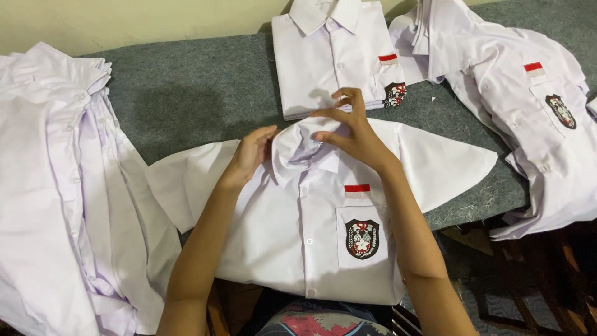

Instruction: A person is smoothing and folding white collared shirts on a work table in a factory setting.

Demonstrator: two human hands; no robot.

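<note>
A white short-sleeved shirt lies front-up on the grey felt-covered worktop, directly before the person, its sleeves spread out to either side and its hem hanging over the near edge. Both hands work at its collar. The left hand rests against the left side of the collar, its fingers loosely curled and lying close together on the cloth, pressing or lightly gripping the collar edge rather than spread wide. The right hand hovers over the top of the collar; its thumb and forefinger are narrowed into a pinch at the collar's fold, though whether cloth is actually caught between them cannot be told, while the remaining fingers are raised and fanned slightly above. The shirt's placket is buttoned, and on its chest pocket sits a dark shield-shaped badge with a small red-and-white strip just above it. Beyond the hands, at the far edge of the worktop, lies a neatly folded shirt of the same kind, collar up. To the right, another shirt is laid out unfolded and partly draped over the worktop's edge. On the left, a heap of white shirts lies loosely piled, well apart from the hands.
</note>
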